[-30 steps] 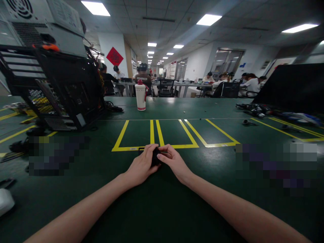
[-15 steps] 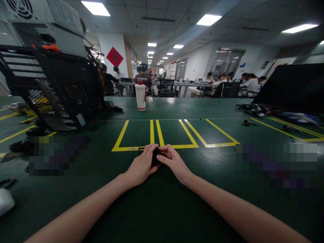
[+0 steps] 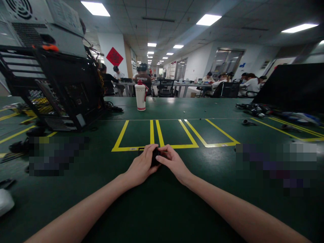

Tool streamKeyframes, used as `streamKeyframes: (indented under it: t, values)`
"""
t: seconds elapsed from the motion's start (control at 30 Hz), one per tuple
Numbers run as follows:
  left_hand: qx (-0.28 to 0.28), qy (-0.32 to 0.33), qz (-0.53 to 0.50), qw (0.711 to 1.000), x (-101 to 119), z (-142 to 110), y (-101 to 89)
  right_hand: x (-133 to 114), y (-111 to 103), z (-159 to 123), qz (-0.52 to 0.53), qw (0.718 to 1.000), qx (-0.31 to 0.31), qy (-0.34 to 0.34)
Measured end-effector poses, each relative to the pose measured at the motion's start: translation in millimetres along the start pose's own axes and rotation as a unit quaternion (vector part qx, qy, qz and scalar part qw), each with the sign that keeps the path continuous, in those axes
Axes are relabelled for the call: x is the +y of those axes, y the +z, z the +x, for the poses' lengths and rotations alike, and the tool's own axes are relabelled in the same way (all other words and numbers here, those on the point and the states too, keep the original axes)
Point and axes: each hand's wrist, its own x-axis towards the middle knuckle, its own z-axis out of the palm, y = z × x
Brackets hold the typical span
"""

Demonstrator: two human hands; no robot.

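Note:
Between my two hands is a small black object (image 3: 155, 158), mostly covered by fingers, so its kind does not show. My left hand (image 3: 142, 164) wraps over it from the left, with a thin black edge showing beyond the knuckles. From the right, my right hand (image 3: 175, 162) grips the same object, thumb on the near side and fingers curled behind. Both hands rest low over the green table (image 3: 157, 209), just in front of the yellow tape outlines (image 3: 181, 146).
At the left stands an open black computer case (image 3: 68, 91) with a grey power supply unit (image 3: 67, 30) on top. A white bottle with a red lid (image 3: 140, 97) stands behind the tape. A black monitor (image 3: 293, 87) and cables (image 3: 255, 108) are at right. Several people sit at far tables.
Almost nothing differs. My right thumb has shifted very slightly to the left on the black object; both hands otherwise stay in place.

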Motion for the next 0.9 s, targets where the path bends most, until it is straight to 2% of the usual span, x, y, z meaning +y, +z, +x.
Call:
streamKeyframes:
  t: [0.33,0.47,0.63,0.9]
  values:
    - [-0.010,-0.007,-0.007,1.000,1.7,-0.9,-2.5,-1.0,-3.6,2.3,0.011,0.999,-0.002,0.048]
    - [-0.013,-0.007,-0.006,1.000,1.8,-0.9,-2.7,-1.0,-2.5,1.2,0.012,1.000,-0.015,0.023]
    - [-0.004,-0.001,-0.003,1.000,0.1,-0.3,-1.0,-3.4,-0.2,-1.2,0.001,1.000,-0.002,-0.007]
    - [0.002,0.001,-0.005,1.000,-0.7,-0.5,0.6,-1.5,-2.0,2.0,0.012,1.000,-0.004,0.025]
